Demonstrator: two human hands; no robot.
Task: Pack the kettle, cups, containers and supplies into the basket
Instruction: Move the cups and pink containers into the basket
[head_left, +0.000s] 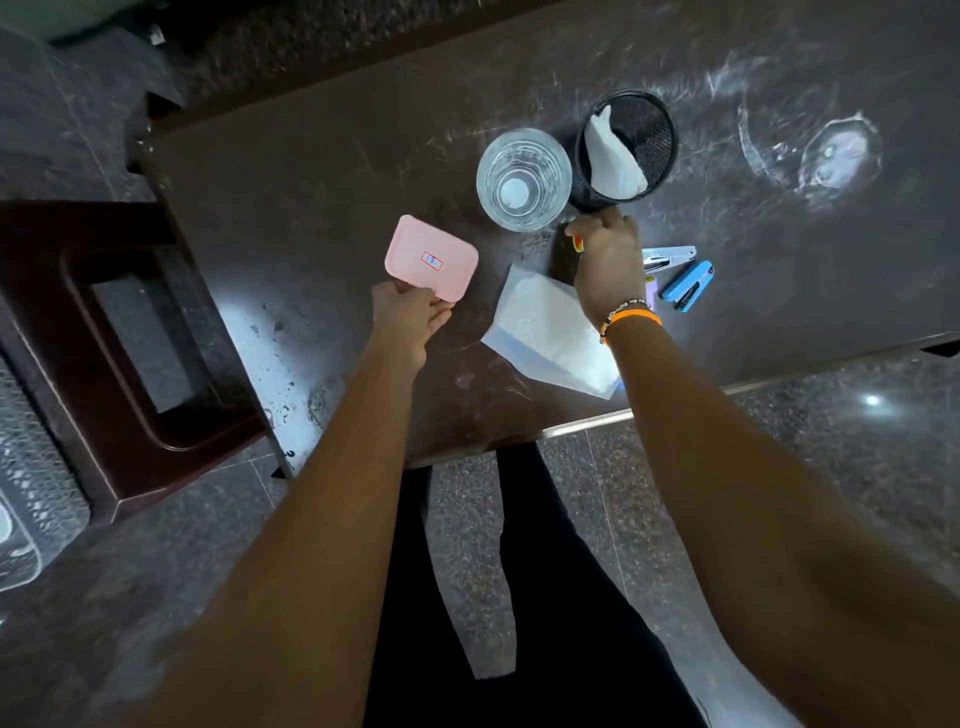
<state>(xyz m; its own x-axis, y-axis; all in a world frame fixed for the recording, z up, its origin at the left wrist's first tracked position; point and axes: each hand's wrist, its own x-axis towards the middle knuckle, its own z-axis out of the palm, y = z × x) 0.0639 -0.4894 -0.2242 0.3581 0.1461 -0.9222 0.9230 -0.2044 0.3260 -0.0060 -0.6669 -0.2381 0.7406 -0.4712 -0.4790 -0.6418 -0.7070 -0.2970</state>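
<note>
- Left hand (410, 317): the fingers and thumb pinch the near corner of the pink lid (431, 258). The lid lies flat on or just above the table (311, 171); which of the two cannot be told. A small red-and-blue label sits at its centre.
- Right hand (608, 260): the fingers curl down at the near base of the black mesh cup (626, 148) and appear to grip its lower rim; the fingertips are hidden behind the hand, so the exact hold cannot be told. An orange band (631, 318) circles the wrist.
- Mesh cup: tilted toward the viewer, with white paper (610, 156) inside it.
- Glass (523, 179): upright, just left of the mesh cup, touching or nearly touching it.
- White bag (545, 332): flat on the table between the two forearms, near the front edge.
- Blue stapler (688, 286) and a pale second stapler (670, 254): just right of the right hand, side by side.
- Dark stool (130, 332): on the floor left of the table.
- Basket (31, 499): a pale perforated wall at the far left edge, well apart from the table.
</note>
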